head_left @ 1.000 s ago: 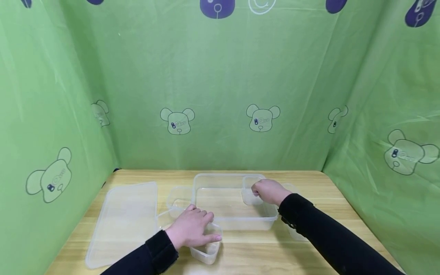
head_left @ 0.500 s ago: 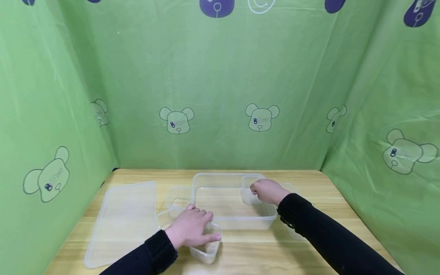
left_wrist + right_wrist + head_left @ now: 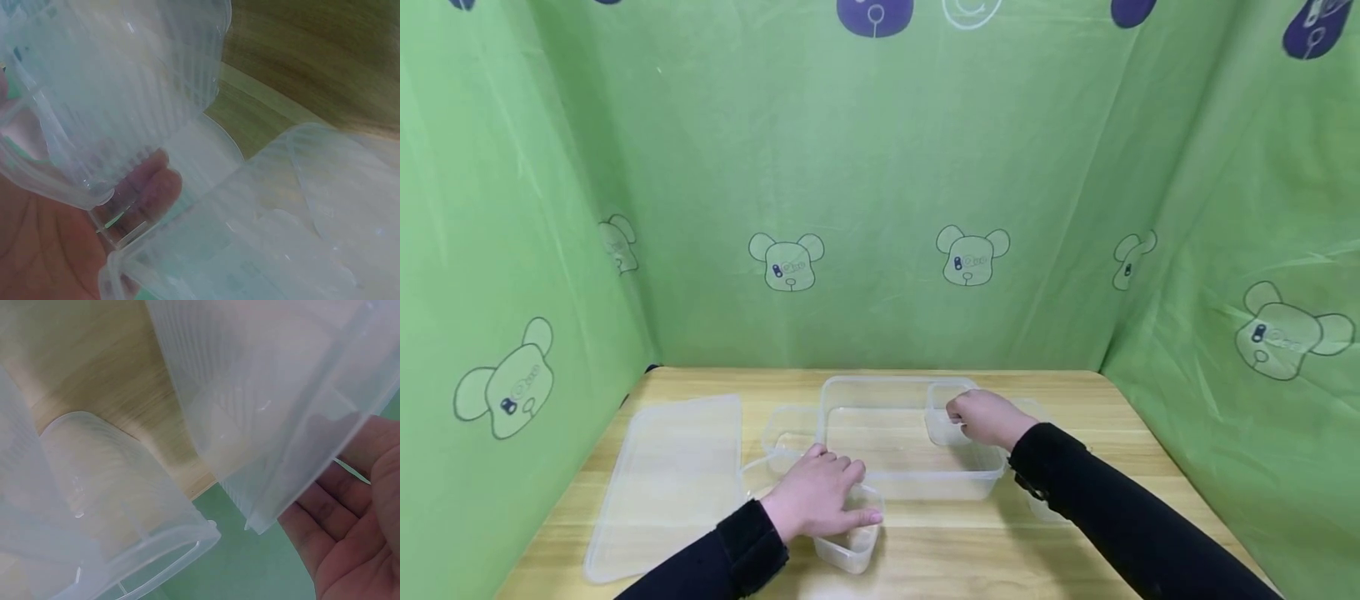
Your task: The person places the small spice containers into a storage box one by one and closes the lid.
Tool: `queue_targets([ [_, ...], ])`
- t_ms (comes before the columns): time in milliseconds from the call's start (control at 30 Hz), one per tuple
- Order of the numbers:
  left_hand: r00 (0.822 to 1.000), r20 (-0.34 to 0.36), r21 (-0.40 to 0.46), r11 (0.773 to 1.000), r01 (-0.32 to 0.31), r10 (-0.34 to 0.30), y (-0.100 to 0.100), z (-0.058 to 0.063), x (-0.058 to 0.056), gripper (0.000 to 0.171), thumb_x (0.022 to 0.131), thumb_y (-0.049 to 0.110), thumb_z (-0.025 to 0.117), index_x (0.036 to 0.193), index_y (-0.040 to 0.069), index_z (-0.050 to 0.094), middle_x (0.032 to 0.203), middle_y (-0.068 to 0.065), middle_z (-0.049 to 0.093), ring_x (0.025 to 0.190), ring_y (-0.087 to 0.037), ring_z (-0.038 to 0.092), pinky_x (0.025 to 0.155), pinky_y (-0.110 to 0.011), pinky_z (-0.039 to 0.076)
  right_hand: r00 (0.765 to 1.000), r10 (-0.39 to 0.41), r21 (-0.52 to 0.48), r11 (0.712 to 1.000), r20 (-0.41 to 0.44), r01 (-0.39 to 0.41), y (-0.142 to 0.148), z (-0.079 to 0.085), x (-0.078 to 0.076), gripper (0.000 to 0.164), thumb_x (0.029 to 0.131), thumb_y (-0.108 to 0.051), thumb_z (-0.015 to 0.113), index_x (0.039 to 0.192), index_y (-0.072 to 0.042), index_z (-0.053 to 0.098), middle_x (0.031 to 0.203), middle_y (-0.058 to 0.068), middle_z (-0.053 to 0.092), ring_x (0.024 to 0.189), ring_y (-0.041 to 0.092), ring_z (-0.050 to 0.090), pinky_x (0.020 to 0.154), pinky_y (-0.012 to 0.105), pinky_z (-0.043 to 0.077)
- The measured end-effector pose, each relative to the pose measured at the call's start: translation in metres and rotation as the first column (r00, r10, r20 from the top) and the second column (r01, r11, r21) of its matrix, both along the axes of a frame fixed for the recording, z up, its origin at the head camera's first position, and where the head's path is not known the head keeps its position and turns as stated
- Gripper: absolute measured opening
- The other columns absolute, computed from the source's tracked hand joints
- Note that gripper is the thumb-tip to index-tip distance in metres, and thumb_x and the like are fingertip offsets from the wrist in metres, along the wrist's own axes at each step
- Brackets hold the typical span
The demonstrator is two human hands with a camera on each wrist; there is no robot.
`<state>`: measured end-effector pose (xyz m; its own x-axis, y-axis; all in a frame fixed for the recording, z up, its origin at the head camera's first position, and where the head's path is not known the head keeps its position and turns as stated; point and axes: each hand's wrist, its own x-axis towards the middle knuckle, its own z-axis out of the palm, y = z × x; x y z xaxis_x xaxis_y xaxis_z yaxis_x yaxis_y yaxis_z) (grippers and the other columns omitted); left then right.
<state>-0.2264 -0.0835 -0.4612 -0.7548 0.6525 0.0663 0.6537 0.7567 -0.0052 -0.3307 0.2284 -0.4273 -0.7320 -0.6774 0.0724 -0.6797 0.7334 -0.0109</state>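
Observation:
My left hand grips a small clear plastic food container at the front centre, its thumb lying across the top. In the left wrist view, the fingers curl between that container and a neighbouring one. Farther back, my right hand pinches the wall of another small clear container, which is inside the right end of a large rectangular box. Through this container's wall, part of the right hand shows in the right wrist view. The sleeves are black.
A large translucent flat lid lies on the left of the wooden table. Small clear containers stand left of the box, one at its back left. Another is partly hidden beneath the right sleeve. Green curtains enclose the table.

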Motion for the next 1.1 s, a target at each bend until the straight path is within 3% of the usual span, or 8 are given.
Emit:
queue_targets([
  [133,1.000,-0.008,-0.008,1.000,-0.007,0.007,0.000,0.001,0.000,0.074,0.089,0.081,0.037,0.118,0.017,0.060,0.102,0.001,0.069,0.097,-0.017,0.064,0.096,-0.038,0.041,1.000,0.007,0.003,1.000,-0.005,-0.007,-0.001,0.000,0.001,0.028,0.073,0.011,0.074,0.072,-0.008,0.053,0.068,-0.006,0.045,0.064,0.012,0.044,0.060,0.029,0.041],
  [300,1.000,0.002,-0.007,1.000,-0.011,0.011,-0.001,0.002,0.001,0.074,0.089,0.081,0.038,0.119,0.017,0.060,0.104,0.000,0.070,0.098,-0.017,0.064,0.096,-0.038,0.040,1.000,0.015,0.002,1.000,-0.010,-0.015,-0.001,0.006,0.002,0.020,0.073,0.008,0.077,0.084,-0.005,0.065,0.084,0.007,0.068,0.076,0.022,0.064,0.072,0.038,0.055],
  [467,1.000,0.006,-0.002,1.000,-0.009,0.009,-0.001,0.002,0.001,0.075,0.089,0.081,0.038,0.120,0.016,0.060,0.104,0.000,0.070,0.099,-0.017,0.065,0.097,-0.038,0.040,1.000,0.008,-0.003,1.000,-0.007,-0.008,0.002,0.014,0.006,0.019,0.075,0.006,0.077,0.087,-0.004,0.066,0.087,0.008,0.069,0.081,0.025,0.066,0.075,0.039,0.056],
  [733,1.000,0.005,-0.003,1.000,-0.011,0.011,-0.001,0.002,0.001,0.074,0.089,0.080,0.039,0.120,0.016,0.060,0.105,0.000,0.070,0.099,-0.018,0.065,0.098,-0.039,0.040,1.000,0.012,-0.041,0.999,-0.028,-0.013,0.010,0.028,0.009,0.022,0.075,0.006,0.078,0.082,-0.009,0.063,0.080,0.001,0.065,0.075,0.018,0.062,0.071,0.037,0.054],
  [1100,1.000,-0.006,-0.002,1.000,-0.005,0.005,-0.001,0.002,0.001,0.074,0.089,0.081,0.038,0.118,0.017,0.061,0.102,0.001,0.069,0.097,-0.016,0.064,0.094,-0.037,0.041,0.999,-0.025,-0.099,0.995,-0.026,0.022,0.025,0.033,0.007,0.024,0.078,0.006,0.076,0.080,-0.012,0.060,0.075,-0.004,0.059,0.070,0.011,0.054,0.067,0.034,0.051],
])
